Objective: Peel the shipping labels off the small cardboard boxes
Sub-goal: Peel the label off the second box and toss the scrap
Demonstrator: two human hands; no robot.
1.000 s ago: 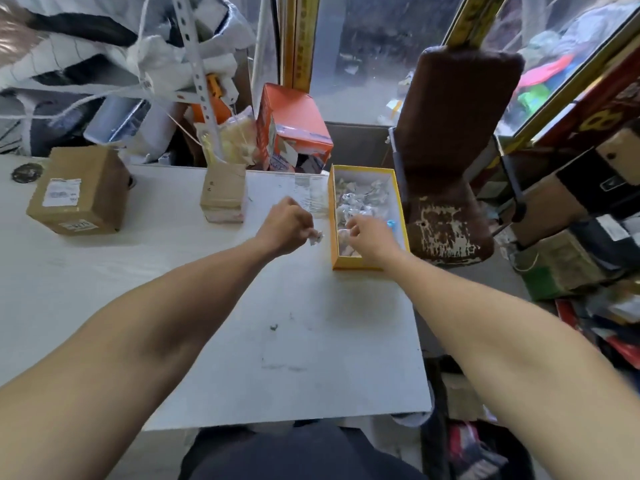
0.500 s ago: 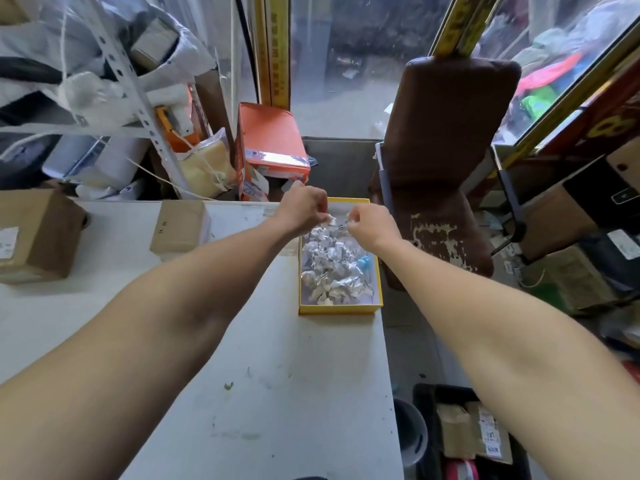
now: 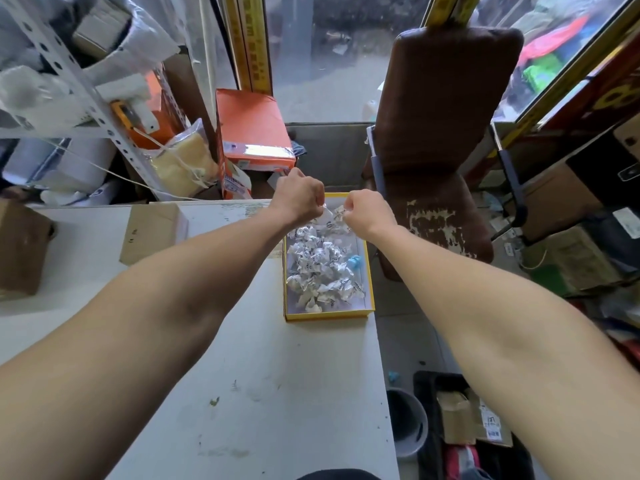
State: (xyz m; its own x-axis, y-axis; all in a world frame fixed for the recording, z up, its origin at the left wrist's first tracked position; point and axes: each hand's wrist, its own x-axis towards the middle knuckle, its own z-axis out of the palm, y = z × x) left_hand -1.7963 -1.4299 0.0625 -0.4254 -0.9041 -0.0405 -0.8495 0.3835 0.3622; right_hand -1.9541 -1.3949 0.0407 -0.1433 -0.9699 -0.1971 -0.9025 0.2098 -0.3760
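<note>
Both my hands hover over the far end of a yellow-rimmed tray (image 3: 329,315) filled with several crumpled white labels (image 3: 322,268). My left hand (image 3: 300,199) and my right hand (image 3: 367,211) are both closed, pinching a crumpled white label piece (image 3: 334,214) between them. A small cardboard box (image 3: 152,230) lies on the white table (image 3: 242,375) to the left of my left forearm. A larger cardboard box (image 3: 20,247) sits at the table's left edge, partly cut off.
A worn brown chair (image 3: 440,140) stands right of the table. An orange carton (image 3: 252,133) and a metal shelf with bags crowd the far side. A grey bucket (image 3: 407,424) and a black crate with boxes (image 3: 467,420) sit on the floor at right.
The view has swung right and down, so the boxes slid left. My hands have moved from the tray's near part to its far end and come closer together on the label piece.
</note>
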